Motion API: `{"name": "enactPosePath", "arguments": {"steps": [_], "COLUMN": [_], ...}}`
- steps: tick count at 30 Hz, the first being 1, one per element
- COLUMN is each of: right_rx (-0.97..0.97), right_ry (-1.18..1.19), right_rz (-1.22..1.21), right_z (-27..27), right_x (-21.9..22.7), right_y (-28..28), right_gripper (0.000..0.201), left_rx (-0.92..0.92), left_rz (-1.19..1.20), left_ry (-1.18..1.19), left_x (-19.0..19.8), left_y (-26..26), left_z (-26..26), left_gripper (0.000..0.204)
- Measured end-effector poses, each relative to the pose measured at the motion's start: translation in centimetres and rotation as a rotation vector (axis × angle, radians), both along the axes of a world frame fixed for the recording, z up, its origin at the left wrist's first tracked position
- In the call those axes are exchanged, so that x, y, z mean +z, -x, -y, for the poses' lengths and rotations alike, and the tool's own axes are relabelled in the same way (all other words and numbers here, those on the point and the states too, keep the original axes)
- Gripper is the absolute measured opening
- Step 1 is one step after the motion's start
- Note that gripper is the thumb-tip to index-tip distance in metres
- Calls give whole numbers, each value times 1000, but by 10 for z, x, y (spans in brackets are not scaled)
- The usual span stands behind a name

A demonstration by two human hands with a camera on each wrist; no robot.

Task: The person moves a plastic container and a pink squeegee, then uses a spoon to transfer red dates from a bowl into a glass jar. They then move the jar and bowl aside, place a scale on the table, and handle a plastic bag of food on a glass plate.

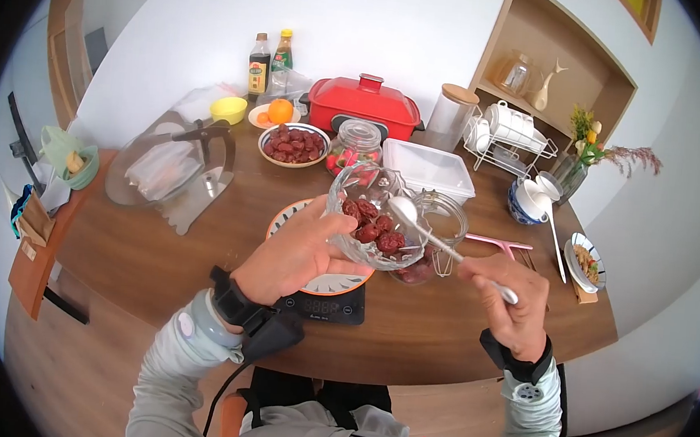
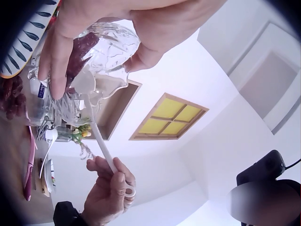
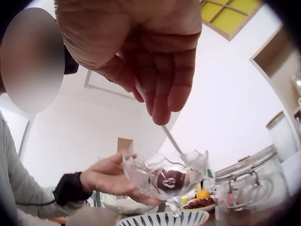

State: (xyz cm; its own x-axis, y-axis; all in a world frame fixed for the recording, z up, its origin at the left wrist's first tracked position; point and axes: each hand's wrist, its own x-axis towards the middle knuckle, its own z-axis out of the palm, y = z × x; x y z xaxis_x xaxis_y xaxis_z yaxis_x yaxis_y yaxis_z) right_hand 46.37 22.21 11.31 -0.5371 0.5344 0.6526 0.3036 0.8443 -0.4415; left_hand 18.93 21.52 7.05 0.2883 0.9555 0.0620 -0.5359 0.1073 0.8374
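My left hand grips a clear glass bowl, tilted to the right, with its fingers and thumb at the side. Several wrinkled red dates lie in it. The right hand pinches a white spoon by the handle, and the spoon's head reaches inside the bowl among the dates. Beneath and right of the bowl stands a glass clip jar, with dates showing at its bottom. Under the left hand, a leaf-patterned plate sits on a black kitchen scale.
Behind the bowl are a plate of dates, a lidded jar, a white plastic box and a red electric cooker. On the right lie pink tongs and a dish of food. A glass lid lies left.
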Motion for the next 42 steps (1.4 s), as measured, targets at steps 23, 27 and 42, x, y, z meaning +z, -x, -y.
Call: {"name": "enactPosePath", "arguments": {"steps": [23, 27, 42], "right_rx": [62, 84, -259], "right_ry": [1072, 962, 309], "right_rz": [-914, -920, -184], "right_z": [-19, -26, -40], "right_x": [-45, -41, -16], "right_y": [-2, -6, -33], "right_gripper": [23, 24, 18], "left_rx": [-70, -71, 39], "left_rz": [34, 64, 76], "left_ry": [136, 91, 78], "left_x": [10, 8, -5], "left_y": [-1, -4, 3], "left_z": [11, 7, 1], "left_gripper": [32, 31, 33]}}
